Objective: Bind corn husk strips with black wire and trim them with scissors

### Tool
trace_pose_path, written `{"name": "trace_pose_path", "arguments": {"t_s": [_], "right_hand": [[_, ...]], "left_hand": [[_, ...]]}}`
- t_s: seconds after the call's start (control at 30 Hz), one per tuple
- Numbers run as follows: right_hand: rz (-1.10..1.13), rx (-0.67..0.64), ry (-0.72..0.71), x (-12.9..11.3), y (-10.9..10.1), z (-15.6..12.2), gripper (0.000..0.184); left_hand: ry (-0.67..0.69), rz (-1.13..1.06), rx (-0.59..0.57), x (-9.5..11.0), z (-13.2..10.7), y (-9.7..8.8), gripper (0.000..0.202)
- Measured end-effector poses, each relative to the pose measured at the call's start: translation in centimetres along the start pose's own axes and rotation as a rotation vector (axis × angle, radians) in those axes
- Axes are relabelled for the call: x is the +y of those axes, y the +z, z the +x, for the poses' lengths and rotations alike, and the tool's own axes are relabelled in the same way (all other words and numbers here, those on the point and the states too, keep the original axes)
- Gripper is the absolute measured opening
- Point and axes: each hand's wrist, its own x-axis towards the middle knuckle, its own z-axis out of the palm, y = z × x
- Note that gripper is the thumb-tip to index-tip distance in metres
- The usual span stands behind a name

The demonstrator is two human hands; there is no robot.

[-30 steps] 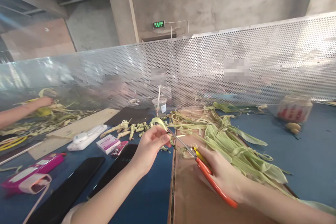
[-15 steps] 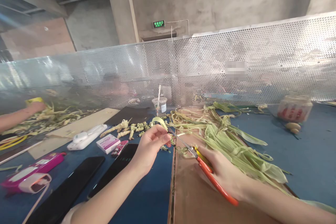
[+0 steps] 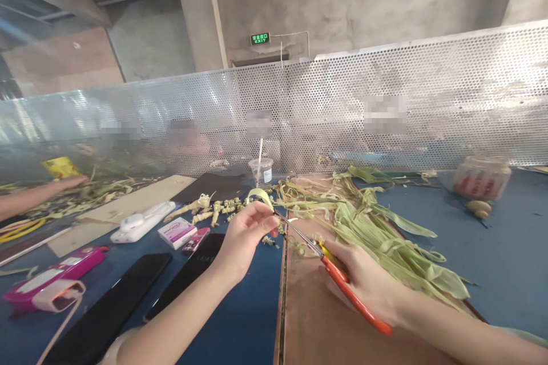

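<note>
My left hand [image 3: 250, 234] is closed in a pinch on a pale green corn husk strip [image 3: 261, 196], which arches up over the fingers. In my right hand [image 3: 363, 274] is a pair of long-nose pliers [image 3: 340, 275] with orange handles and a bit of yellow near the pivot. The pliers' thin jaws point up and left, with their tips at my left fingertips; whether they grip the strip there is hard to see. Long green corn husks [image 3: 368, 234] lie in a loose heap beyond my right hand. Small knotted husk pieces [image 3: 216, 212] rest behind my left hand.
Two dark phones [image 3: 115, 302], a pink-and-white box [image 3: 177, 232], a white device [image 3: 143, 222] and a magenta device [image 3: 57, 274] lie at left. A plastic cup [image 3: 262, 171] with a straw stands before the perforated metal screen [image 3: 325, 108]. A jar [image 3: 482, 177] is at right; another person's arm [image 3: 38, 197] reaches in at far left.
My hands, the strip and the pliers stay almost where they were. At far left, the other person's hand has moved right, away from the yellow packet.
</note>
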Motion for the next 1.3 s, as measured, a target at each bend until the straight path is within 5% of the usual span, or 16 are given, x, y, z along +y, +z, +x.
{"name": "trace_pose_path", "arguments": {"t_s": [0.47,0.67,1.3], "right_hand": [[0.024,0.079,0.048,-0.02,0.21,-0.05,0.014],[0.029,0.112,0.068,-0.39,-0.17,0.15,0.014],[-0.004,0.114,0.083,0.1,0.05,0.3,0.018]], "left_hand": [[-0.024,-0.015,0.074,0.2,-0.06,0.38,0.015],[-0.053,0.09,0.007,0.14,-0.17,0.26,0.012],[0.002,0.356,0.084,0.3,-0.36,0.7,0.013]]}}
